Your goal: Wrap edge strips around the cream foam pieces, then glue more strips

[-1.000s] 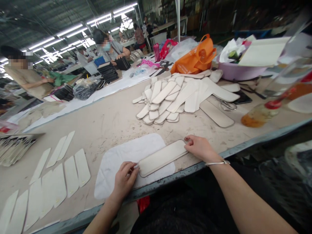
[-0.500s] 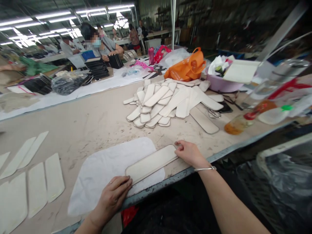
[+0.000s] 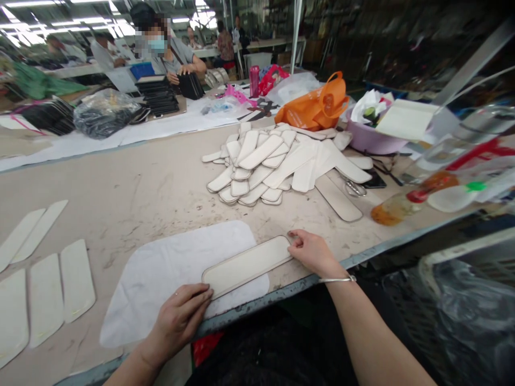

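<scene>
Through the head camera, I watch both bare hands set apart at opposite ends of a long, cream, round-cornered panel with a dark edge (image 3: 245,266), lying slantwise partly over a white, wrinkled sheet (image 3: 156,276). The right hand (image 3: 314,252), wrist low, pinches its far end. The left hand (image 3: 179,316), knuckles up, touches the near end; whether it grips, I can't tell.

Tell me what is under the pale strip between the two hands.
Under the pale strip lies a white sheet, visible along both long edges; near the right hand, the strip extends past it over the tabletop. Anything directly beneath is hidden.
</scene>
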{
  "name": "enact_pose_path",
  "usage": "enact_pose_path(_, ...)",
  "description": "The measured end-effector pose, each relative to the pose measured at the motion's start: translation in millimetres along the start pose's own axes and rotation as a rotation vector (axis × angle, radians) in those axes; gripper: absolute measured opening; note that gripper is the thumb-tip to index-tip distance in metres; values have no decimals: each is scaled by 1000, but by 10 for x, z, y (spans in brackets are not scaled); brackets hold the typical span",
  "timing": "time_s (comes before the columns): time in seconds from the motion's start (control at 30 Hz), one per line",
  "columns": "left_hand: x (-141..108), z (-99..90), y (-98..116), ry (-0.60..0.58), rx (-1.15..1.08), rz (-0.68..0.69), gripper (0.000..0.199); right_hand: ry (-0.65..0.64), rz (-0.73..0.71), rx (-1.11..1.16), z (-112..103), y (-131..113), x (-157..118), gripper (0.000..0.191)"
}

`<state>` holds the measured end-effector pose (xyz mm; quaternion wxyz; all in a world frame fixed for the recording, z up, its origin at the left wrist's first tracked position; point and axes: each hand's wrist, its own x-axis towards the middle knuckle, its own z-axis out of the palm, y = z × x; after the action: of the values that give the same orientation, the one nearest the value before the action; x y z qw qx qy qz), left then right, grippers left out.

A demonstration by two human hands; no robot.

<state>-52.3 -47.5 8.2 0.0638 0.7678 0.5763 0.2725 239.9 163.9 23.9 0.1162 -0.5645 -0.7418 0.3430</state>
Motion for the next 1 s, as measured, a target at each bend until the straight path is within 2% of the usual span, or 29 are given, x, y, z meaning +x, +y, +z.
enact_pose_path(0.1, -8, -12, -19, 24, -38, -71, 26, -3, 1, -8, -1, 0, 4, 40)
enact_pose_path(0.23, 44, -23, -75, 98, -33, -299, 22, -8, 3, -18, -8, -19, 1, 39)
enact_pose_path(0.3, 94, -9, -97, 98, 8, -355, 25, -14, 12, -24, -12, -28, -2, 38)
enact_pose_path(0.53, 183, 82, -113, 100, 65, -307, 24, -5, 20, -46, -11, -25, -4, 38)
enact_pose_path(1.0, 168, 100, -131, 109, 55, -268, 24, 1, -17, 0, 9, -13, -30, 39)
